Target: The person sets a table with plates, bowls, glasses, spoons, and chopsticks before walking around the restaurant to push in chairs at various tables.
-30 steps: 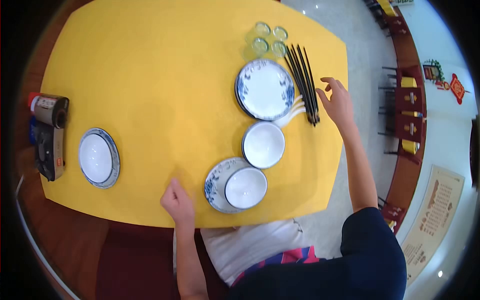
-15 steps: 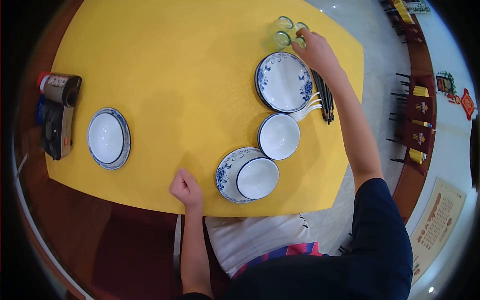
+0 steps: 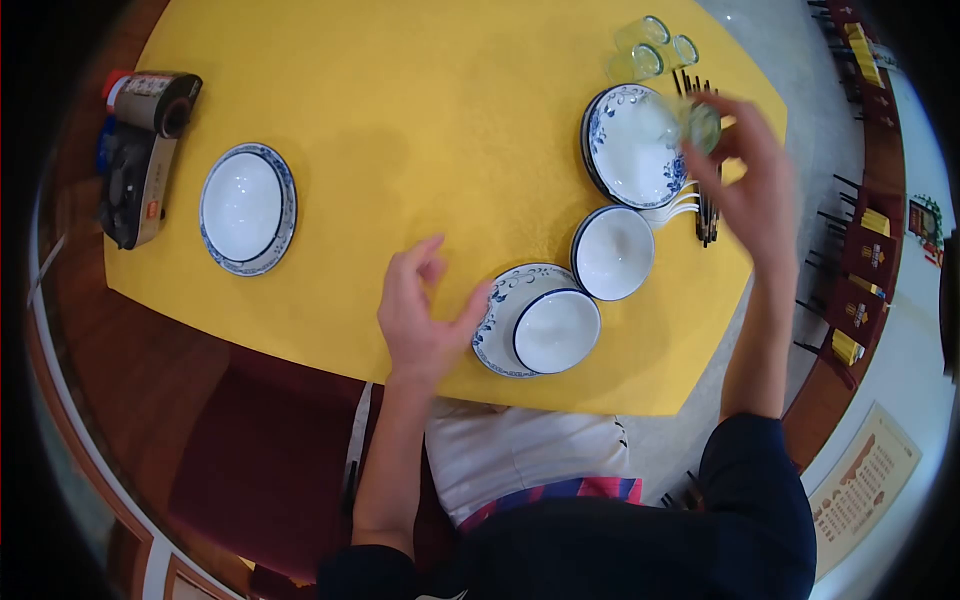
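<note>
My right hand (image 3: 745, 170) grips a small clear drinking glass (image 3: 703, 128), blurred by motion, above the right side of a stack of blue-and-white plates (image 3: 632, 145). Below that stack are white spoons (image 3: 675, 208) and black chopsticks (image 3: 709, 222). A white bowl (image 3: 615, 252) with a dark rim stands nearer to me. Another bowl (image 3: 557, 330) rests on a patterned plate (image 3: 497, 335). Just left of that plate is my left hand (image 3: 418, 310), with thumb and fingers apart and nothing between them.
Three more glasses (image 3: 648, 62) stand at the far right of the yellow table (image 3: 400, 130). On the left are a bowl on a plate (image 3: 240, 207) and a black portable stove (image 3: 135, 185) with a canister box (image 3: 155, 102). A dark red chair (image 3: 260, 450) stands at the near edge.
My right hand has lifted one glass from the group and brought it nearer, over the plates. My left hand has gone from a fist to open and moved forward. The view has shifted.
</note>
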Demonstrator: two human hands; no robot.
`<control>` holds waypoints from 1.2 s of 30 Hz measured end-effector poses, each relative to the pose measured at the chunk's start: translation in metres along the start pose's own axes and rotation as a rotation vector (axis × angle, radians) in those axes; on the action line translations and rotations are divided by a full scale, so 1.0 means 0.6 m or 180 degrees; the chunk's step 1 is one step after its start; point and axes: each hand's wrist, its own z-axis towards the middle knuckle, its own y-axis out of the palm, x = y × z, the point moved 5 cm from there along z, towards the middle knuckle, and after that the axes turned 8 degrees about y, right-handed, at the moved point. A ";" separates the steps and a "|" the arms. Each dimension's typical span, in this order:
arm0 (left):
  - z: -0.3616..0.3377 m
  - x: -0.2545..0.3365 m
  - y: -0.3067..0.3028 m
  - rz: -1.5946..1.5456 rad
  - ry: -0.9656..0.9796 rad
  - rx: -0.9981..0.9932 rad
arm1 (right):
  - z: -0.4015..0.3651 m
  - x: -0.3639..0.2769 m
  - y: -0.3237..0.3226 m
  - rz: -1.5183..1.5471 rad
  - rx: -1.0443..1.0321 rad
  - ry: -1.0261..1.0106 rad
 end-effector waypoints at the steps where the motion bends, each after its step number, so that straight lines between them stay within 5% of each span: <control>1: 0.028 0.037 0.002 0.0316 0.0507 -0.0077 | -0.025 -0.029 0.016 0.0108 -0.0191 -0.0210; 5: 0.079 0.080 0.018 0.0247 0.1158 -0.0677 | -0.095 -0.100 0.077 0.0850 -0.1036 0.0052; 7: 0.081 0.081 0.037 0.0108 0.1374 -0.1477 | -0.109 -0.107 0.092 0.0975 -0.1123 0.0060; 14: 0.085 0.073 0.039 0.0186 0.1466 -0.1414 | -0.108 -0.108 0.116 0.0935 -0.1028 0.0066; 17: 0.100 0.045 0.013 0.0248 0.1294 -0.1218 | -0.052 -0.077 0.102 0.0859 -0.0645 0.0387; 20: 0.127 -0.011 -0.095 0.0697 0.0613 -0.0084 | 0.042 0.026 0.086 -0.0419 0.0795 0.0283; 23: 0.143 -0.093 -0.221 0.0842 0.0247 0.0856 | 0.106 0.113 0.105 -0.1162 0.1080 0.0194; 27: 0.172 -0.153 -0.310 0.0977 0.0279 0.1054 | 0.118 0.110 0.124 -0.1250 0.0895 0.0514; 36: 0.169 -0.182 -0.287 0.1390 -0.0064 0.0460 | 0.140 0.136 0.138 -0.1113 0.0844 0.0493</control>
